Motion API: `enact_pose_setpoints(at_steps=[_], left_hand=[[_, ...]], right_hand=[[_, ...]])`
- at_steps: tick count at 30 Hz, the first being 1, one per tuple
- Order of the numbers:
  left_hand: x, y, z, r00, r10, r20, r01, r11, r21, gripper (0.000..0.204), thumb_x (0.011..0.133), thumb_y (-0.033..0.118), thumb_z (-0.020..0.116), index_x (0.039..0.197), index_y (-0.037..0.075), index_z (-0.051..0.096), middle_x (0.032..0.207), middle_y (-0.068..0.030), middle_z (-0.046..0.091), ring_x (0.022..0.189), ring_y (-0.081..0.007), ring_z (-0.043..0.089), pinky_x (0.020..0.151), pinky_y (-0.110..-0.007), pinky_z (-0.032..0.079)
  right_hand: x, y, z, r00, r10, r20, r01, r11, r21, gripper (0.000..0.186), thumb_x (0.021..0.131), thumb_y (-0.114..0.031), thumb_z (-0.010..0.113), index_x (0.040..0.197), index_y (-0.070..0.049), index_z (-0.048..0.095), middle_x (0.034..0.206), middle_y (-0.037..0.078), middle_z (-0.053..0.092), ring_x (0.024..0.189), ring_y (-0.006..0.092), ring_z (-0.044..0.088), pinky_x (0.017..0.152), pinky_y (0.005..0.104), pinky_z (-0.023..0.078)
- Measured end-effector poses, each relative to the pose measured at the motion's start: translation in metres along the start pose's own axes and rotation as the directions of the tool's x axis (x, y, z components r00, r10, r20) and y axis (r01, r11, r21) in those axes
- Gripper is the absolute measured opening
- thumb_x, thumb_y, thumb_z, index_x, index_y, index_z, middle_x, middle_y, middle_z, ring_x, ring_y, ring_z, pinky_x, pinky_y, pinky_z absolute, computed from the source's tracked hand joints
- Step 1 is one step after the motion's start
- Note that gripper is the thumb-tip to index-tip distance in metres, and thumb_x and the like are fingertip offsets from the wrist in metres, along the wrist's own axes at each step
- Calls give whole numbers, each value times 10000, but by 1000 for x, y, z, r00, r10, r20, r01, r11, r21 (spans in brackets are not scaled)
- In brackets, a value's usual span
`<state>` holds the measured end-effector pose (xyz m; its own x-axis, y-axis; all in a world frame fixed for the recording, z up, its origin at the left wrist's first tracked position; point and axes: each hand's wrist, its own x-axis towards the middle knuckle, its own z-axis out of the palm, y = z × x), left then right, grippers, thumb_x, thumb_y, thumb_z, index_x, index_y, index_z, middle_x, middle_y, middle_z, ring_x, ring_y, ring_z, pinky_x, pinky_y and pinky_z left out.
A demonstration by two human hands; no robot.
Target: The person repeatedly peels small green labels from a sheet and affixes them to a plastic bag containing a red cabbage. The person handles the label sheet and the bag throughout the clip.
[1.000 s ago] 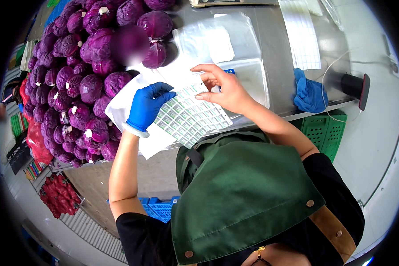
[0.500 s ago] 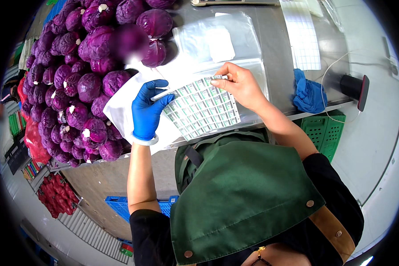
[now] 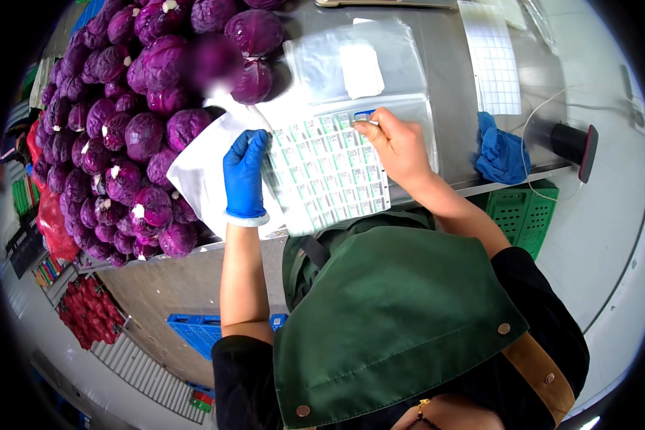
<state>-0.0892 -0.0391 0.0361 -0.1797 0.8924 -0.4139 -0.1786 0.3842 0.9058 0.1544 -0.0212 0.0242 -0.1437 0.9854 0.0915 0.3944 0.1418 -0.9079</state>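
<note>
Metal table: runs across the upper part of the view and carries the items noted below, except where stated. Purple cabbages: large heap, covering the left side of the table. Green apron: worn by the person, at the near edge of the table. Green crate: below the table edge, at right. Clear plastic bags: lying flat in the middle of the table, a white patch showing on them. White paper: between the cabbages and the left hand, partly covered.

Label sheet: printed in rows of small green and white labels; located directly in front of the person, between the two hands, overlapping the bags and the white paper, its lower edge close to the apron. Gridded paper: far right of the table.

Left hand: in a blue glove, thumb and fingers pinching the upper left edge of the label sheet. Right hand: bare, thumb and forefinger pinched at the upper right corner of the same sheet; whether a label is lifted there cannot be told. Blue cloth: crumpled, near the right table edge.
</note>
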Motion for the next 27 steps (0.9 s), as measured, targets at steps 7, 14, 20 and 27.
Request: enact_pose_setpoints(at_steps=[7, 14, 20, 27], left_hand=[[-8, 3, 0, 1000, -31, -1, 31, 998, -50, 169, 871, 27, 676, 1037, -5, 684, 926, -47, 707, 813, -98, 638, 765, -229, 498], [-4, 27, -5, 994, -64, 93, 53, 992, 116, 175, 859, 26, 692, 1027, -22, 682, 888, -50, 711, 754, -98, 646, 683, -229, 505], [0, 37, 8, 969, -145, 198, 112, 980, 167, 196, 863, 37, 693, 1046, -29, 672, 931, -68, 711, 790, -104, 655, 712, -239, 520], [8, 37, 9, 954, -177, 241, 121, 966, 231, 205, 874, 64, 691, 1055, -29, 669, 949, -64, 709, 805, -101, 655, 731, -243, 523]], right_hand=[[-8, 7, -3, 996, -54, 73, 52, 998, 30, 323, 891, -247, 691, 749, -27, 500, 504, 119, 454, 433, 295, 419, 427, 366, 341], [23, 5, -19, 958, -252, 140, 260, 964, -46, 355, 832, -336, 729, 950, -49, 556, 627, 105, 546, 580, 298, 525, 603, 392, 455], [42, -18, -8, 839, -107, 533, 250, 946, -204, 268, 869, -243, 676, 1034, -76, 546, 745, 62, 628, 695, 279, 628, 598, 373, 462], [31, 2, 8, 761, -604, 236, 644, 747, -165, 186, 924, -234, 617, 972, -60, 568, 688, 59, 616, 594, 218, 609, 518, 328, 449]])
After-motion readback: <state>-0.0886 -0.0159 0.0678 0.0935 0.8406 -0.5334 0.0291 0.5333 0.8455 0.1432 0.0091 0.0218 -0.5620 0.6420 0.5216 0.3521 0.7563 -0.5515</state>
